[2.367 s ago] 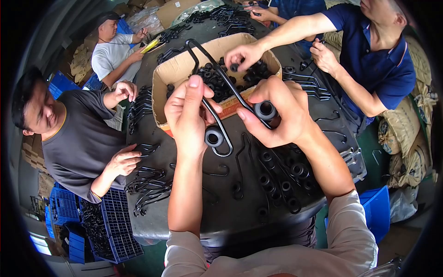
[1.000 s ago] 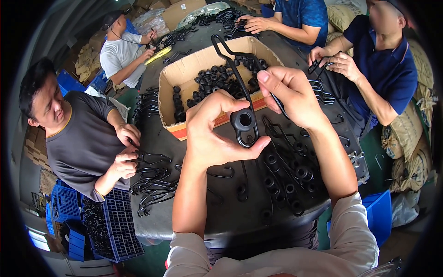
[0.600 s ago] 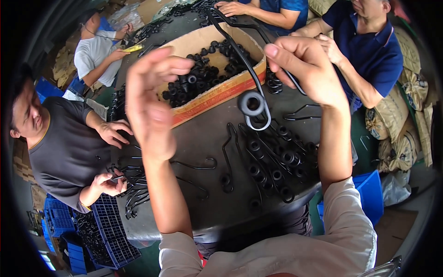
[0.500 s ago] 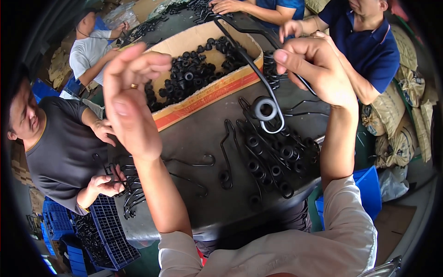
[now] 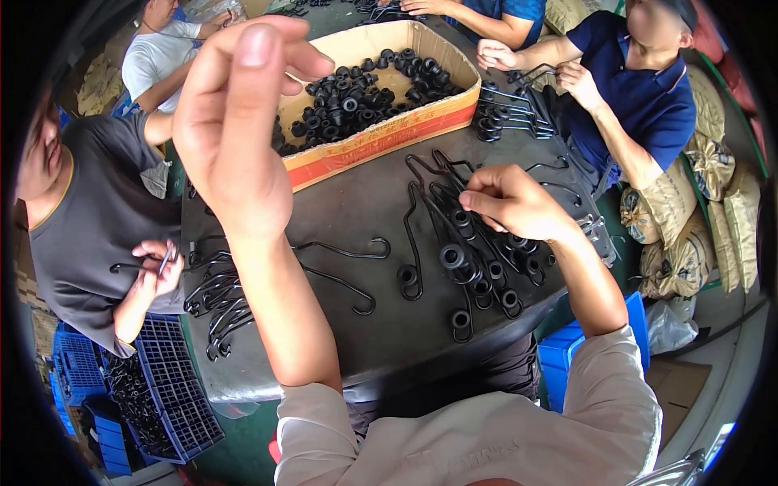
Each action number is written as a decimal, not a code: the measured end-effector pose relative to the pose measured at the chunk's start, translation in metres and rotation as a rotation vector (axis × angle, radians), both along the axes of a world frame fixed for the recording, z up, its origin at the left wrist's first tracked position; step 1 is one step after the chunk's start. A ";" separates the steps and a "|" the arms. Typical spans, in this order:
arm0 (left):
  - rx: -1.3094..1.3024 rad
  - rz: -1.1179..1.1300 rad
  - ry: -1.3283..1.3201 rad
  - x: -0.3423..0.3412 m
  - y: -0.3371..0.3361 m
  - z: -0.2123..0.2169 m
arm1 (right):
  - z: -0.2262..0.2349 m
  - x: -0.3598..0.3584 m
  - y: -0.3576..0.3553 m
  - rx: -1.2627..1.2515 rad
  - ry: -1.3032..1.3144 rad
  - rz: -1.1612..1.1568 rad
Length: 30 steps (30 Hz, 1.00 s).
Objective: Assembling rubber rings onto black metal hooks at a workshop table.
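Your left hand [image 5: 235, 138] is raised well above the bench [image 5: 348, 202], fingers loosely open and holding nothing, thumb and forefinger tips pointing up toward the box [image 5: 381, 138]. Your right hand [image 5: 515, 202] is down over the pile of rods [image 5: 478, 243] at bench right, fingers pinched narrow on the upper end of one rod [image 5: 442, 227]; its looped lower end carries a black bushing [image 5: 451, 257], sitting on the pile near bench centre. More rods in that pile have bushings fitted at their loops, lying side by side, touching. Two bare hooked rods [image 5: 340, 267] lie on the bench between your arms, apart from the pile. The cardboard box sits at the far side of the bench, open, loose black bushings [image 5: 348, 105] heaped in it. A second bundle of bare rods [image 5: 215, 304] lies at the bench's left edge. Person in grey shirt [image 5: 89, 219] on the left holds a rod in both hands; blue crates [image 5: 154, 397] with more black parts sit on the floor below them. Person in blue shirt [image 5: 640, 105] at the far right handles another bundle [image 5: 510, 113] beside the box. Sacks [image 5: 705, 202] stacked at the right, blue bin [image 5: 567, 356] under the bench edge near your right elbow.
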<state>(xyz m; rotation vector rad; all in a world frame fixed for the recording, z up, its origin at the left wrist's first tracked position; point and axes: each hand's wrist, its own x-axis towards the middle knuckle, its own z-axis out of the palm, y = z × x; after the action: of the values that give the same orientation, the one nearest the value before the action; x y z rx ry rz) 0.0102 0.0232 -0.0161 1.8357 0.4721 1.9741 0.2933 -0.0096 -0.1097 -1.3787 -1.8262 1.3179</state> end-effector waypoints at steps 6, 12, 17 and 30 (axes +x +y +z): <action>-0.118 -0.042 0.048 -0.008 -0.007 0.001 | -0.011 -0.035 -0.007 0.381 -0.366 -0.008; 0.024 0.076 0.095 -0.020 -0.014 0.009 | -0.016 -0.068 -0.025 0.590 -0.940 -0.027; 0.007 0.026 0.036 -0.029 -0.021 0.012 | -0.004 -0.088 -0.019 0.403 -1.203 0.167; -0.150 -0.149 0.020 -0.020 -0.043 0.015 | 0.008 -0.082 0.006 0.241 -1.010 0.089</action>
<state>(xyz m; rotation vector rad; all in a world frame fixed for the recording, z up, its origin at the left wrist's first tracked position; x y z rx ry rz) -0.0096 -0.0200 -0.0010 1.7463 0.4621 1.7741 0.2113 -0.0038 -0.1018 -2.0237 -2.5603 0.3574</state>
